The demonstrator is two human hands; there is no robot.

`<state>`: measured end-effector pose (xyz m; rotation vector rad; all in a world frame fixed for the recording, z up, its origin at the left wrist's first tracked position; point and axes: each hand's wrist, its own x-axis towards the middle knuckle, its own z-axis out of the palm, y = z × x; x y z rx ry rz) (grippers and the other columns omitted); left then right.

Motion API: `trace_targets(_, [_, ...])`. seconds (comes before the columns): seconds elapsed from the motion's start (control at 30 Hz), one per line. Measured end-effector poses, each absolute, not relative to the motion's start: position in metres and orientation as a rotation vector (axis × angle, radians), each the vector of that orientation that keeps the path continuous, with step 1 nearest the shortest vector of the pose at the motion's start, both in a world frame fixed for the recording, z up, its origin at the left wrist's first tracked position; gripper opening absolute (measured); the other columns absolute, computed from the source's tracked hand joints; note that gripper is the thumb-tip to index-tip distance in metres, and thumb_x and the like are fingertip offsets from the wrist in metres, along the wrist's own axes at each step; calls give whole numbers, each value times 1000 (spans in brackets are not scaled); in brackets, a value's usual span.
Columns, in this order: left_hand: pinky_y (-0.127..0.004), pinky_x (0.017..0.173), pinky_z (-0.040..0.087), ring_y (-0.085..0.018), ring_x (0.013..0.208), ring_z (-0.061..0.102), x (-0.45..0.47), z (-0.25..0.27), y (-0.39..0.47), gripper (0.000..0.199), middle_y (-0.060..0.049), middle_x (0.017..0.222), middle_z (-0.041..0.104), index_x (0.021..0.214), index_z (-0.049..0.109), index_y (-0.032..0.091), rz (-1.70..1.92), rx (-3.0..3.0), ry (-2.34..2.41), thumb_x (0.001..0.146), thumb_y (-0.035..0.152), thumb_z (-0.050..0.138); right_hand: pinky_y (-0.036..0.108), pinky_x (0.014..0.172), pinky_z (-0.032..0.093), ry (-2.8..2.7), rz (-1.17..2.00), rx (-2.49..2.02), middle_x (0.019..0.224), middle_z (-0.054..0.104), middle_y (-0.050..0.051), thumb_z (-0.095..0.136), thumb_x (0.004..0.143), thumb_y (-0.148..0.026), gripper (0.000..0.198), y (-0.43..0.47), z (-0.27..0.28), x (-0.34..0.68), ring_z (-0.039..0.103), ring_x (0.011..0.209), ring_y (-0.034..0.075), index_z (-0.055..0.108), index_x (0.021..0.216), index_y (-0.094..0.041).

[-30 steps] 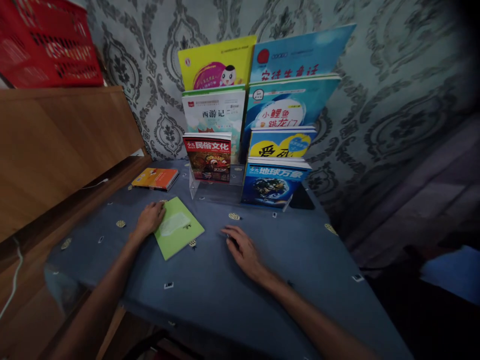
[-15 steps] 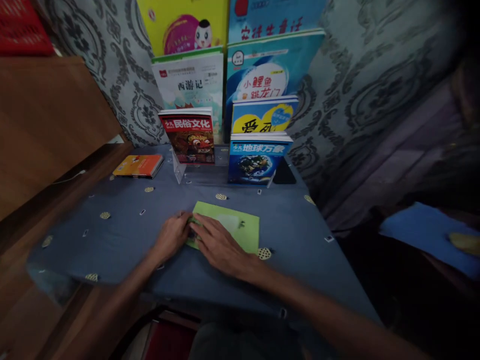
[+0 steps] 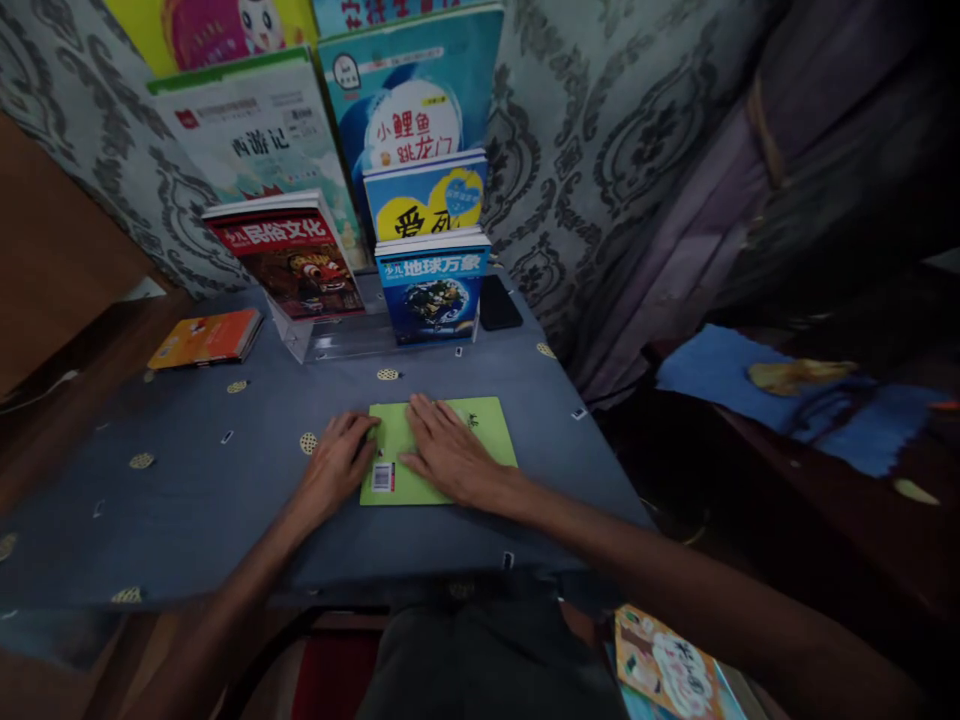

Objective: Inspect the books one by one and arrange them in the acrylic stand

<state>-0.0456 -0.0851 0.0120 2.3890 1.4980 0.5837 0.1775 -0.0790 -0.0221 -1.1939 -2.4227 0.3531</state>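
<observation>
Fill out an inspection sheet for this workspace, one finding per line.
Surface: printed blue-grey tablecloth.
Things in hand: green book, lying flat, barcode at its near left corner.
Clutter: orange book at left; upright books in a clear stand; black flat object beside them.
Hands: left hand at the green book's left edge; right hand laid across its cover.
Cables: thin pale line at far left, possibly a cord.
Surroundings: patterned wall covering behind; purple curtain and blue cloth at right.

A cloth-covered table [image 3: 187, 520] is supporting a green book [image 3: 394, 435]; farther back, an orange-covered book [image 3: 206, 338], a clear stand [image 3: 346, 342] and a black slab [image 3: 499, 303] are resting.
</observation>
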Motion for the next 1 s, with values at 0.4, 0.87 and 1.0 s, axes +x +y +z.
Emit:
trace_targets(0.4, [-60, 124, 24, -35, 156, 22, -35, 3, -93, 70, -16, 165, 33, 154, 36, 24, 257, 2687, 1245, 97, 61, 50, 55, 126, 25, -2333, 308, -1397, 165, 32, 17, 30, 104, -59, 72, -99, -32, 283, 26, 155, 31, 28, 159, -13])
trace_targets(0.87, [-52, 125, 27, -29, 156, 23, -24, 16, -97, 69, -8, 167, 30, 158, 30, 33, 13, 2888, 873, 98, 58, 52, 64, 117, 32, -2307, 280, -1372, 149, 52, 19, 45, 99, -60, 62, -138, -16, 288, 43, 140, 39, 54, 143, -17])
trace_targets(1.0, [-51, 125, 30, -28, 155, 27, -23, 19, -96, 64, -6, 165, 34, 156, 36, 34, 28, 2902, 849, 98, 55, 53, 60, 115, 37, -2266, 318, -1374, 149, 52, 18, 44, 101, -54, 52, -124, -16, 287, 43, 142, 35, 58, 137, -20])
